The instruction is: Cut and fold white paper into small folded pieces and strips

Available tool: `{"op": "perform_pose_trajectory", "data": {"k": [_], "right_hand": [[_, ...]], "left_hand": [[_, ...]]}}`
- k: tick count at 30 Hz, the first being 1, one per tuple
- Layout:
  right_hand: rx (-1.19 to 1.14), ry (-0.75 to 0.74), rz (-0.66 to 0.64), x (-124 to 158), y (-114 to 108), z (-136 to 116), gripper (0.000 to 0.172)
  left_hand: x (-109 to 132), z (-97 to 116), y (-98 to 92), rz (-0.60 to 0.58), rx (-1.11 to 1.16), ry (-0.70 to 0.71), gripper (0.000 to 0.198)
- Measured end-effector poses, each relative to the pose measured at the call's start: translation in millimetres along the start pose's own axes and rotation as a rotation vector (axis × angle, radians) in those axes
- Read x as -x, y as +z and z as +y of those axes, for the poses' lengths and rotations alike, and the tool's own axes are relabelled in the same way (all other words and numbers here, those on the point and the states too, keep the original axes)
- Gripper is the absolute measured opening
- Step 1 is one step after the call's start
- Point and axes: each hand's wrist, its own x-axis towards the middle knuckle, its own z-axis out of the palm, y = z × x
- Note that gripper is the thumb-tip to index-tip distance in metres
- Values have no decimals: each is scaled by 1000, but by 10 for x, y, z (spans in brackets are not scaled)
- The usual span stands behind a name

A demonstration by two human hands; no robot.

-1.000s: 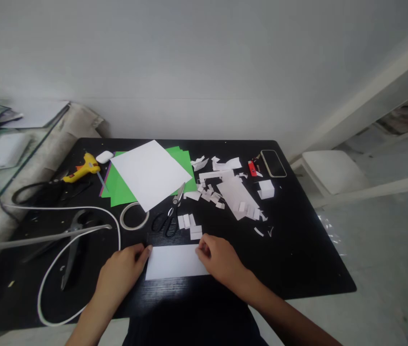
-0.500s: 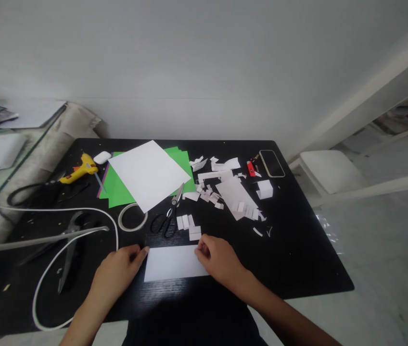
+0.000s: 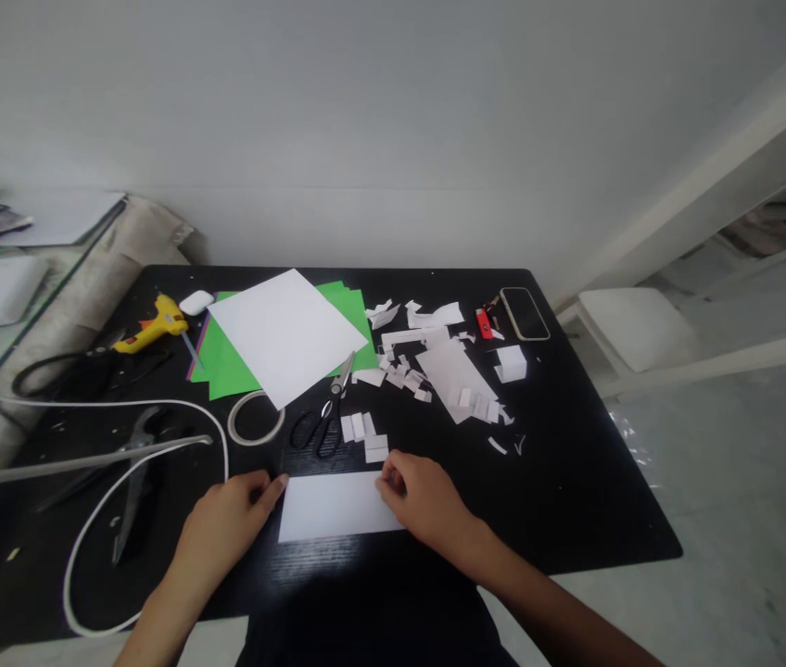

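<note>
A white paper rectangle (image 3: 337, 506) lies flat near the front edge of the black table (image 3: 574, 500). My left hand (image 3: 230, 521) is at its upper left corner, the thumb touching the edge and the other fingers curled in. At the paper's right end, my right hand (image 3: 427, 500) is closed in a pinch on it and covers its right corner. Small folded white pieces (image 3: 376, 448) sit just above the paper. Black-handled scissors (image 3: 327, 414) lie partly spread beside them, next to a roll of tape (image 3: 256, 419).
Green sheets (image 3: 226, 357) lie under a white sheet (image 3: 288, 333). A yellow glue gun (image 3: 163, 320), pliers (image 3: 134, 482) and a white cable (image 3: 226, 445) are on the left. Paper scraps (image 3: 403, 375), a red lighter (image 3: 483, 323), a white cube (image 3: 511, 363) and a phone (image 3: 525, 314) are rightward.
</note>
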Motion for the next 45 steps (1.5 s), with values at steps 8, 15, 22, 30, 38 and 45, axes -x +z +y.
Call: {"op": "perform_pose_trajectory", "data": {"k": [8, 15, 22, 30, 38, 45], "right_hand": [[-7, -3, -7, -8, 4, 14, 7], [-11, -2, -5, -4, -7, -2, 7], [-13, -6, -10, -8, -4, 3, 7], [-4, -4, -11, -11, -6, 2, 7], [-10, -4, 0, -5, 1, 7, 8], [-12, -12, -6, -11, -6, 9, 7]], "left_hand": [[-6, -14, 7, 6, 2, 16, 45], [-1, -13, 10, 27, 9, 22, 44], [-12, -14, 12, 7, -6, 18, 45], [-21, -25, 15, 14, 2, 27, 45], [-40, -56, 44, 38, 18, 26, 45], [-37, -59, 43, 11, 14, 28, 45]]}}
